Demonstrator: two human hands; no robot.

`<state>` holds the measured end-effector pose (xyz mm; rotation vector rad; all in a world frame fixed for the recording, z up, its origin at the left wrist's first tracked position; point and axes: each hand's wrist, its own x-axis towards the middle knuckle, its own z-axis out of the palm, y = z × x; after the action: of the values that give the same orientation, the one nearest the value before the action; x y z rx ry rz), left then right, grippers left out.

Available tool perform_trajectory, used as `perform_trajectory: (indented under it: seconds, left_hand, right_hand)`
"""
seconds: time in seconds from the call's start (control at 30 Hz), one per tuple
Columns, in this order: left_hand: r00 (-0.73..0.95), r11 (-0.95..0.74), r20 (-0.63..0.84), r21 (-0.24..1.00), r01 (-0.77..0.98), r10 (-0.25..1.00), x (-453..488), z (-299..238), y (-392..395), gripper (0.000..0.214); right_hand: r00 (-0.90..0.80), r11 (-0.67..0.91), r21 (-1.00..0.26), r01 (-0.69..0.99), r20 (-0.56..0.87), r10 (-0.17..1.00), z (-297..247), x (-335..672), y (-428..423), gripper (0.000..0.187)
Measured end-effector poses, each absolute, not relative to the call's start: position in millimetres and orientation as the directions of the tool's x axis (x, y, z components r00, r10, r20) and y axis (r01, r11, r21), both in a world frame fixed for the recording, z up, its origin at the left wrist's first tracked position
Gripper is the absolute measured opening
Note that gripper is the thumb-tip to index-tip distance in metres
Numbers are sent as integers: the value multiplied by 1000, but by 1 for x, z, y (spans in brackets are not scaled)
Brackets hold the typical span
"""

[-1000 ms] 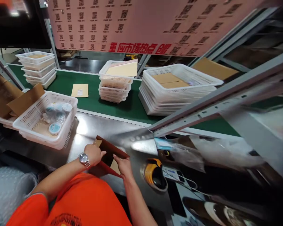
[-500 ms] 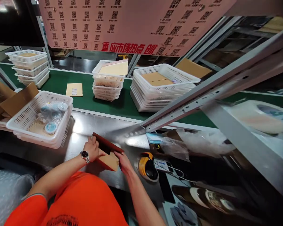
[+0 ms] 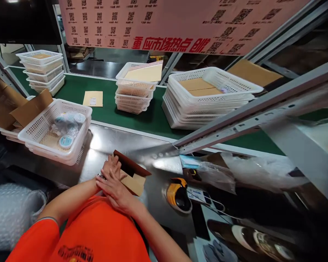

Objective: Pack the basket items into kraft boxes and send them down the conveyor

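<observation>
A small brown cardboard box (image 3: pixel 133 178) with a raised dark flap lies on the steel worktable (image 3: pixel 120 145) just in front of me. My left hand (image 3: pixel 111 165), a watch on its wrist, rests against the box's left side with fingers curled. My right hand (image 3: pixel 113 187) has crossed over the left wrist, fingers spread flat over the box's near left corner. Neither hand has lifted the box.
A white basket (image 3: pixel 54 134) with wrapped round items stands at the left. Stacks of white baskets (image 3: pixel 207 98) and a tan envelope (image 3: pixel 93 98) sit on the green conveyor (image 3: pixel 112 109). A yellow tape dispenser (image 3: pixel 177 194) and plastic bags (image 3: pixel 235 174) lie at the right. Bubble wrap (image 3: pixel 11 211) is at the lower left.
My right hand moved left from the box's right edge, across over my left wrist. The left hand stayed at the box's left side. The box has barely shifted.
</observation>
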<state>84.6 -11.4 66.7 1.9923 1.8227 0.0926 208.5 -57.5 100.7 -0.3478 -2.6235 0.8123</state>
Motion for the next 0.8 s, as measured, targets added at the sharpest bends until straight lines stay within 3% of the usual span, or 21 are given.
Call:
perform_trajectory:
  seconds: [0.03, 0.1, 0.2, 0.27, 0.33, 0.5, 0.57, 0.67, 0.8]
  left_hand:
    - [151, -55, -256, 347, 936, 955, 84, 67, -11, 52]
    - [204, -114, -252, 329, 937, 946, 81, 68, -12, 49]
    - [201, -136, -153, 351, 926, 968, 79, 69, -17, 55]
    - [139, -86, -106, 401, 912, 985, 78, 67, -20, 61]
    - [78, -24, -94, 475, 879, 992, 77, 62, -21, 69]
    - [-186, 200, -95, 685, 701, 978, 69, 45, -18, 139]
    - [-224, 266, -163, 770, 580, 961, 65, 39, -16, 148]
    - [-149, 326, -290, 852, 410, 945, 61, 37, -12, 121]
    - [-59, 346, -352, 852, 394, 934, 58, 42, -7, 64]
  right_hand:
    - [-894, 791, -605, 90, 300, 332, 99, 218, -58, 71]
    - [-822, 759, -638, 130, 359, 442, 95, 243, -50, 68]
    - [-534, 631, -637, 443, 379, 756, 82, 273, -25, 68]
    - [-401, 518, -606, 604, 330, 854, 69, 282, -7, 80]
    - [-394, 470, -569, 675, 261, 881, 55, 285, 2, 89]
    - [-452, 495, -488, 719, 213, 866, 40, 292, -6, 87]
    - [-471, 514, -461, 723, 216, 855, 34, 296, -16, 90]
    - [-533, 561, -433, 706, 197, 823, 16, 297, -33, 91]
    - [-553, 589, -417, 692, 219, 804, -8, 289, -51, 92]
